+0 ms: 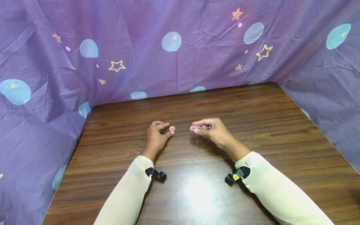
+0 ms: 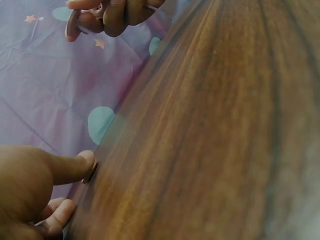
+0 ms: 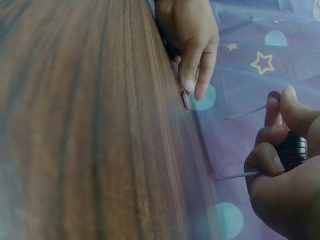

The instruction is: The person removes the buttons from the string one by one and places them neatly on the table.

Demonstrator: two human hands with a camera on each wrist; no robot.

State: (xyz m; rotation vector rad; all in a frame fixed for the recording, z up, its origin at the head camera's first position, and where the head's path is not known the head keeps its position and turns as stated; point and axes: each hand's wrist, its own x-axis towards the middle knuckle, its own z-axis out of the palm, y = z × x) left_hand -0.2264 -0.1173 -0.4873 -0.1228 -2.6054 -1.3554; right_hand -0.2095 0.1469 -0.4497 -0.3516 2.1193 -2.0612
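Observation:
My left hand (image 1: 158, 135) pinches a pink button (image 1: 172, 128) by its edge, low over the wooden table (image 1: 180, 159). In the head view, its small holes show at the centre. Across from it, my right hand (image 1: 216, 132) pinches another pink button (image 1: 192, 128) between thumb and forefinger. A thin purple string (image 3: 245, 113) runs from that button, and its other stretch comes out below the curled fingers. Part of a further pink button (image 2: 98, 10) shows among the right fingers in the left wrist view. A dark ribbed thing (image 3: 292, 151) sits inside the right hand, its kind unclear.
Purple cloth (image 1: 140, 37) with stars and blue circles hangs behind and beside the table. A black wrist mount (image 1: 156, 174) is strapped over the left sleeve, and another mount (image 1: 237, 176) over the right. A bright glare (image 1: 199, 193) lies on the tabletop near the front.

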